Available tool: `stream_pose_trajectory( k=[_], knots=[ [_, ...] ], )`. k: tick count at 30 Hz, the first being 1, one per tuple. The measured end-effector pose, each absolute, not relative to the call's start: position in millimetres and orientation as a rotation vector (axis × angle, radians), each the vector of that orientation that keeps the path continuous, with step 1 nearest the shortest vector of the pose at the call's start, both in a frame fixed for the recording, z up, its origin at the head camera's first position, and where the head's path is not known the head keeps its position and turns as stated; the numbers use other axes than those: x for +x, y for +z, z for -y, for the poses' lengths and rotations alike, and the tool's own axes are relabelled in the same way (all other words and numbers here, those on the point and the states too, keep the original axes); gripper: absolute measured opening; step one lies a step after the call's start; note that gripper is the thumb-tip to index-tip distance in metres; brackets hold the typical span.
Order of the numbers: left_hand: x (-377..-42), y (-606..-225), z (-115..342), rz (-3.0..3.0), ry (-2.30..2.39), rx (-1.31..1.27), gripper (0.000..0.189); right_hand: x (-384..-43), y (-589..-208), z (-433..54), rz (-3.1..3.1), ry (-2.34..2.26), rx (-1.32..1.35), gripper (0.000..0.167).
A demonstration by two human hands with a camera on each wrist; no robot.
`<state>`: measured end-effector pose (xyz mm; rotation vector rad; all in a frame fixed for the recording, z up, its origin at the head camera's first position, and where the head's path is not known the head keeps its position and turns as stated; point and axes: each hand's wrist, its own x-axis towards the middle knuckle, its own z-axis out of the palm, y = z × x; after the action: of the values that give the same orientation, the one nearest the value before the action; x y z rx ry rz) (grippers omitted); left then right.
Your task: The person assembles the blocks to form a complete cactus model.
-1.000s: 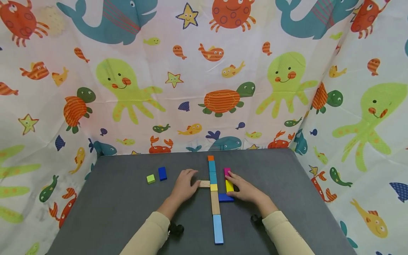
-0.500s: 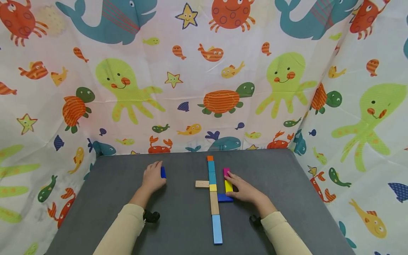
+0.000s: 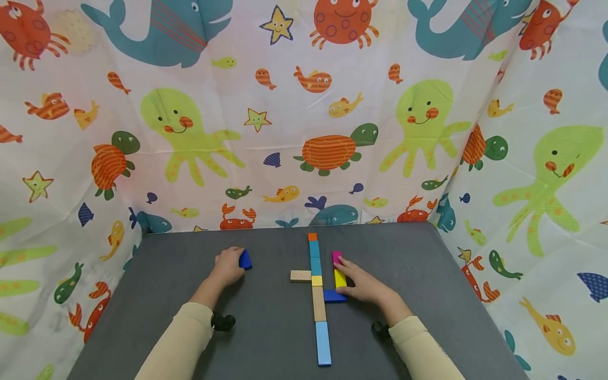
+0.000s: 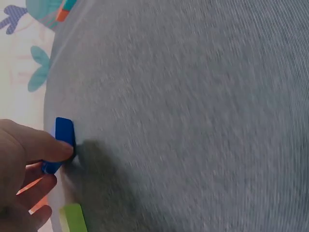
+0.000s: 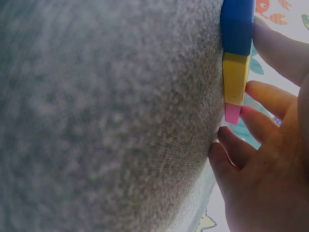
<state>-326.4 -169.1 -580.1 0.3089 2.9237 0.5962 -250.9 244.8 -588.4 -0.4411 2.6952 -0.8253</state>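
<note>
— From above, what do you hold?
— My left hand [image 3: 228, 266] pinches a blue block [image 3: 245, 259] on the grey table [image 3: 404, 253], bare cloth toward the wooden block [image 3: 301, 275].
— Left wrist?
— Thumb clamped on it, green block [image 4: 73, 217] beside.
— Right wrist?
— My right hand [image 5: 270, 159] lies with straight fingers along the yellow block [image 5: 235, 77] and pink block [image 5: 232, 113].

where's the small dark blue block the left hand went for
In the head view the dark blue block sits left of the block line, pinched in the left hand; the left wrist view shows a green block beside it.
</note>
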Motion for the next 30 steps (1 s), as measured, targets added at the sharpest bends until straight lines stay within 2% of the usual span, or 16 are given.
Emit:
stream_pose_trajectory(
  k=[11, 19, 30],
  knots=[
    [-322.2, -572.5, 114.8, -2.843, 0.890, 0.344, 0.062, -247.0, -586.8, -246.4, -2.671, -0.836, -0.401, 0.076],
    [-326.2, -577.3, 75.2, -2.779, 0.857, 0.373, 0.062, -251.5, -584.2, -244.0, -2.661, -0.829, -0.417, 0.076],
    [-326.0, -584.2, 56.1, -2.765, 0.758, 0.517, 0.058, -251.9, -587.9, -245.9, -2.666, -0.812, -0.409, 0.077]
  ],
)
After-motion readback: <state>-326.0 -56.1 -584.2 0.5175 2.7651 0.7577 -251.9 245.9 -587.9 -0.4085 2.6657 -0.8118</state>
